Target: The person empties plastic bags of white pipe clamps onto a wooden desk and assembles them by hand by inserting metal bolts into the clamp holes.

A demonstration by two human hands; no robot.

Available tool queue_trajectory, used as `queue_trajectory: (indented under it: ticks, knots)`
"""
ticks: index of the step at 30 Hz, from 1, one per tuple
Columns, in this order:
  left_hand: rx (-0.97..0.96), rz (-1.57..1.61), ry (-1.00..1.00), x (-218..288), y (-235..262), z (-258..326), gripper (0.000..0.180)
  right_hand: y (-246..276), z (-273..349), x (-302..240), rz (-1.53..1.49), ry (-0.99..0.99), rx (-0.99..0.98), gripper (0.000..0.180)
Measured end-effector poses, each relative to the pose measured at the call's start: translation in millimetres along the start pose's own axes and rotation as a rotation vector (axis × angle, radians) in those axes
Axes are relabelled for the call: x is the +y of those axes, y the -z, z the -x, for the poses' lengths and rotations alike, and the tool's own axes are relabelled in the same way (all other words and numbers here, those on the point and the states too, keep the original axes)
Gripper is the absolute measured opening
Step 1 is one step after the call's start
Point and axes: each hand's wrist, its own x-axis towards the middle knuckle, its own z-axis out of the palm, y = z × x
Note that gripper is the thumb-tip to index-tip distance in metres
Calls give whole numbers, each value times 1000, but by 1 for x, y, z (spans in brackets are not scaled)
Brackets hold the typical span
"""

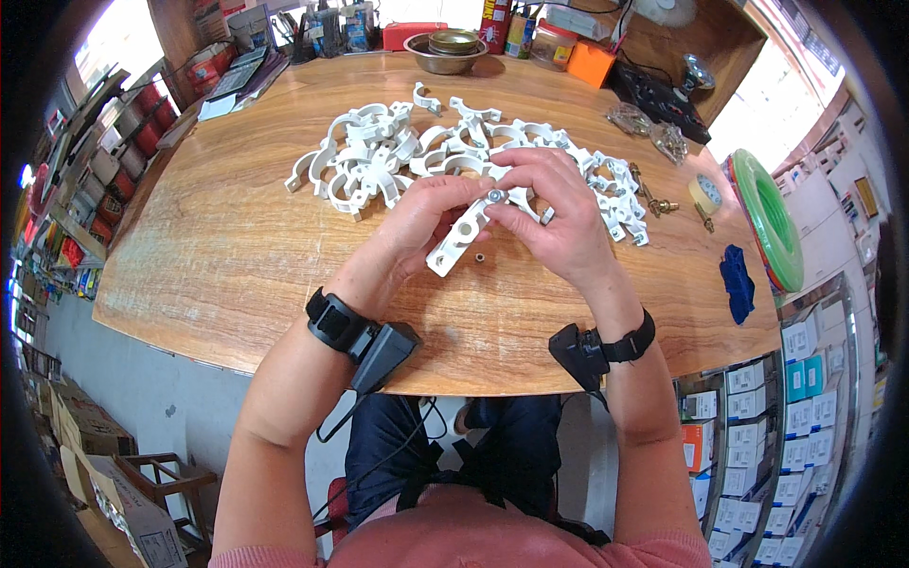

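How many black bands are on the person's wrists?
2. One black wristband sits on the left wrist, below the left hand; the other black wristband is on the right wrist, below the right hand.

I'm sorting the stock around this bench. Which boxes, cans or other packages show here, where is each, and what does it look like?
Small boxes: shelves lower right, white, some teal or orange.
Cardboard cartons: floor lower left, brown, one open.
Orange box: table's far edge, small, square.
Red box: far edge behind the metal bowl, flat, long.
Cans: far edge, upright, red and yellow.
Calculator: far left corner, dark, flat.
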Motion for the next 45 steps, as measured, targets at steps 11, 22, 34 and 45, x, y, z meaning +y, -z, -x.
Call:
queue_trajectory:
  ticks: [11, 22, 34, 45]
  knots:
    - [-3, -12, 4, -1, -1, -1, 23, 0, 2, 4, 4, 8, -22, 18]
    - [1, 44, -28, 0, 2, -2, 21, -1, 3, 10, -10, 36, -13, 20]
    - [-17, -45, -22, -2, 3, -2, 25, 0, 2, 5, 20, 22, -10, 18]
    - [-3, -37, -20, -7, 6, -1, 23, -2, 6, 4, 44, 50, 0, 16]
